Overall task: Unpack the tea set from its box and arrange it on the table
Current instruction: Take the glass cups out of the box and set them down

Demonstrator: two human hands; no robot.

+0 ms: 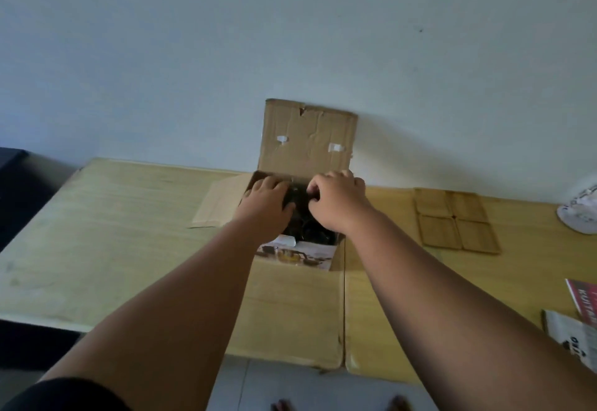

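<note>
A brown cardboard box (300, 307) stands open on the yellow wooden table (106, 226), its back flap (307, 139) upright against the wall. Both my hands reach into its dark inside. My left hand (269, 197) lies over dark contents at the left of the opening, fingers curled down. My right hand (336, 195) is at the right of the opening, fingers bent onto the same dark contents (310, 229). What the fingers hold is hidden. A printed picture of a tea set (297, 254) shows at the box's near inner edge.
Several square wooden coasters (455, 220) lie together on the table right of the box. A white object (581, 213) sits at the far right edge. Printed papers (578, 323) lie at the near right. A side flap (219, 200) lies flat to the left.
</note>
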